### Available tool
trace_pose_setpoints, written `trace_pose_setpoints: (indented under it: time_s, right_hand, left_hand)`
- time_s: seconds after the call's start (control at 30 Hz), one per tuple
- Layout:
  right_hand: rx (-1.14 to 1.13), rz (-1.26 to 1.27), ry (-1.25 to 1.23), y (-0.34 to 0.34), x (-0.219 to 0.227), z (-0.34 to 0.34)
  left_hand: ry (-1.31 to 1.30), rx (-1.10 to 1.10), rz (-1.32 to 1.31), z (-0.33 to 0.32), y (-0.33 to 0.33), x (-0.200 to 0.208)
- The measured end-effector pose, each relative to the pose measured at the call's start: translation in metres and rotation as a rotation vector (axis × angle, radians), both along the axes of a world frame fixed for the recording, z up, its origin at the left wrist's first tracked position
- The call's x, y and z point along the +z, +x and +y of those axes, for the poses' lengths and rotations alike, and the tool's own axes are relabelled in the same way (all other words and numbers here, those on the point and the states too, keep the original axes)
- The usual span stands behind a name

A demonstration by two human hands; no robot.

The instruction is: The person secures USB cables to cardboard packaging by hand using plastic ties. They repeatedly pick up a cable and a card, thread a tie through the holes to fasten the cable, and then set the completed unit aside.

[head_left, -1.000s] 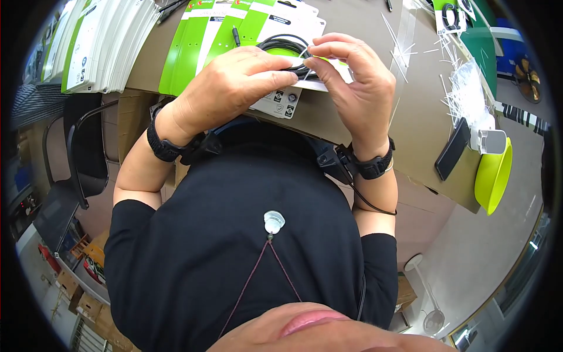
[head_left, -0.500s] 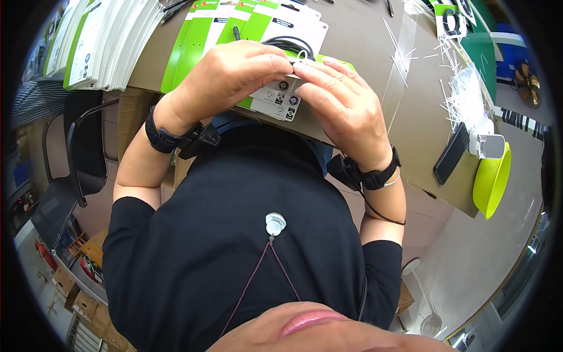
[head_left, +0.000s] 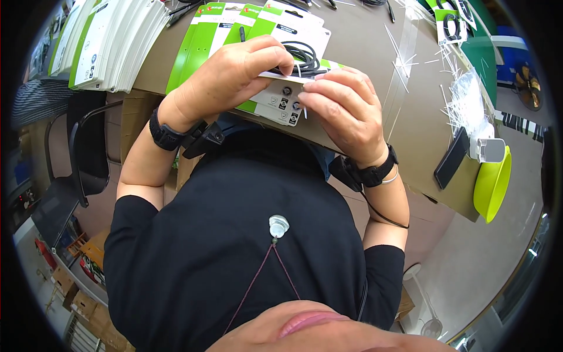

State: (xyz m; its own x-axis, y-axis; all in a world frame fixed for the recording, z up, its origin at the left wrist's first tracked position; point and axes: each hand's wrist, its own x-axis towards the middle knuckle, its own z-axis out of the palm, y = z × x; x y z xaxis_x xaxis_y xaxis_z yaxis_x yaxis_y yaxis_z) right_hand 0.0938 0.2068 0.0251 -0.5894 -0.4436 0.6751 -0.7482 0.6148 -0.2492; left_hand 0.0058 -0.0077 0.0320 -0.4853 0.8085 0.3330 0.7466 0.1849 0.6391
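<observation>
My left hand (head_left: 234, 76) grips the upper edge of a white and green packaging card (head_left: 275, 101) with its back face toward me. A coiled black cable (head_left: 302, 54) sits on the card's far side. My right hand (head_left: 343, 108) pinches the card's right edge, fingertips on a thin white tie (head_left: 304, 88) threaded through it. Both hands hold the card just above the brown table's near edge (head_left: 363, 44), close to my chest. Black wristbands sit on both wrists.
More green and white cards (head_left: 205, 35) lie fanned on the table behind the held one; a thick stack (head_left: 111, 44) stands at far left. Loose white ties (head_left: 463, 100), a black phone (head_left: 450, 166) and a lime bowl (head_left: 492, 183) are at right. A black chair (head_left: 88, 158) stands left.
Both hands drew the card closer to my chest and tilted its back face up. My right hand shifted from over the cable to the card's right edge.
</observation>
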Motion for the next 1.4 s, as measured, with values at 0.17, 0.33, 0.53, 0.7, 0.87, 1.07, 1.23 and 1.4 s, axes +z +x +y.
trace_pose_setpoints:
  time_s: [0.17,0.33,0.53,0.7,0.87,1.07,1.23,1.4]
  right_hand:
    - [0.041,-0.052,-0.047,-0.001,0.007,-0.001]
    - [0.04,-0.042,-0.089,0.011,0.029,-0.004]
    - [-0.087,-0.143,-0.232,0.014,0.016,-0.013]
    - [-0.221,-0.804,-0.888,0.008,-0.024,-0.011]
    - [-0.102,-0.92,-1.102,0.005,-0.039,-0.01]
    - [-0.071,-1.021,-1.205,0.004,-0.039,-0.003]
    - [-0.076,-1.127,-1.234,0.004,-0.035,0.002]
    - [-0.201,-1.039,-0.934,0.006,-0.042,0.003]
  left_hand:
    - [0.043,-0.013,-0.01,-0.003,-0.004,-0.002]
    - [0.154,-0.059,0.115,0.005,-0.012,0.031]
    - [-0.125,-0.033,-0.122,0.032,-0.054,0.039]
    - [-0.187,0.109,0.656,0.069,-0.045,0.004]
    - [-0.462,0.136,0.172,0.059,-0.019,-0.013]
    - [-0.468,0.117,-0.103,0.053,0.0,-0.005]
    - [-0.402,0.138,-0.085,0.051,0.001,-0.008]
    - [-0.41,0.126,-0.083,0.05,0.0,-0.008]
